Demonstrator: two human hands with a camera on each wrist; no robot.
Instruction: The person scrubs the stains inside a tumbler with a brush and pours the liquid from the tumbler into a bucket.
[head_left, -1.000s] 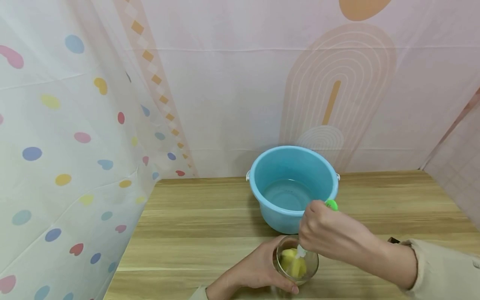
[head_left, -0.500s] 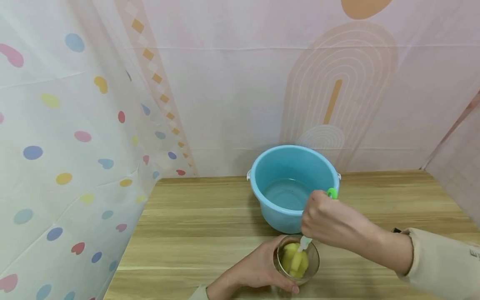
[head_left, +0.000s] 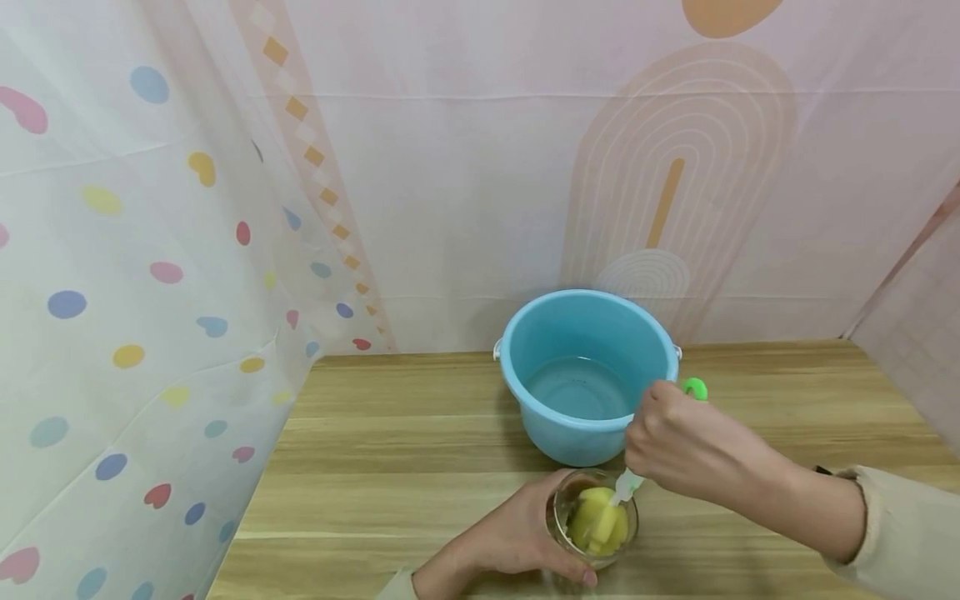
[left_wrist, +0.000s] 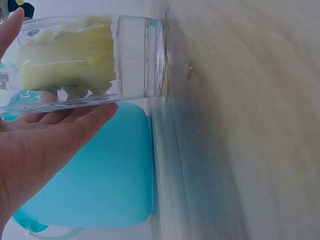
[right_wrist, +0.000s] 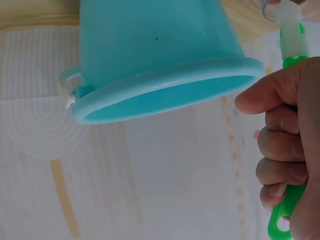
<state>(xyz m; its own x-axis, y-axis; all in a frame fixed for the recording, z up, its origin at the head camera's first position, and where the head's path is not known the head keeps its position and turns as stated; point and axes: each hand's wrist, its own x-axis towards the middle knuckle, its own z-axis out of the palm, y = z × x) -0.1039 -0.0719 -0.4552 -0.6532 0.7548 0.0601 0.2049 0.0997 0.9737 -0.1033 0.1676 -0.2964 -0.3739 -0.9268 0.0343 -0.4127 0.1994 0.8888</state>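
Observation:
In the head view my left hand (head_left: 517, 529) is wrapped round a clear drinking glass (left_wrist: 132, 57), thumb on the near side and fingers on the far side. The glass stands upright on the table. My right hand (head_left: 693, 446) grips a cup brush by its green-and-white handle (right_wrist: 292, 40), with the fist above and right of the rim. The brush's yellow sponge head (head_left: 597, 525) sits down inside the glass. In the left wrist view the sponge (left_wrist: 70, 55) fills the upper part and stops above the thick glass base.
A light blue bucket (head_left: 577, 437) with water in it stands just behind the glass. Wood-grain table (head_left: 375, 475) extends to both sides. A patterned curtain (head_left: 465, 208) hangs along the back, and a dotted one (head_left: 225, 333) on the left.
My right hand has shifted to the right, tilting the brush handle that way. The sponge has moved slightly right within the glass. My left hand and the glass have stayed put.

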